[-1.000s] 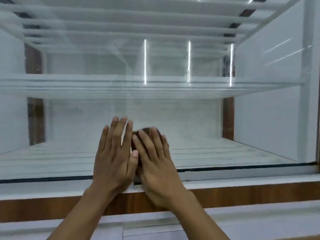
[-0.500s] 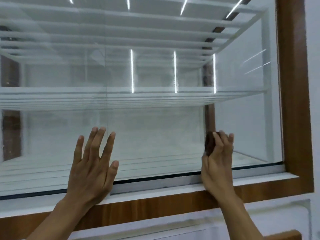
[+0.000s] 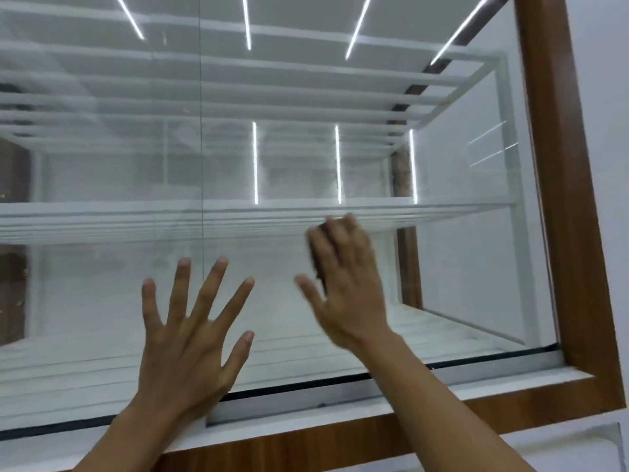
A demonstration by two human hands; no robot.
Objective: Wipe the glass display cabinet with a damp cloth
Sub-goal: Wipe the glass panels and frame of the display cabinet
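Mid-wipe. Left hand spread flat on clear glass cabinet pane, lower middle. Right hand, blurred, apparently flat-fingered, presses dark brown cloth between pane's middle and right edge. Next: even, overlapping strokes.

Place: probably a shop or showroom.
Evidence: glass display cabinet with white shelves.
3 o'clock: wooden frame.
12 o'clock: strip-light reflections.

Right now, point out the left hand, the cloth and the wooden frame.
left hand [image 3: 185,345], head view, back of the hand
cloth [image 3: 319,267], head view, exposed dark edge
wooden frame [image 3: 561,199], head view, right upright
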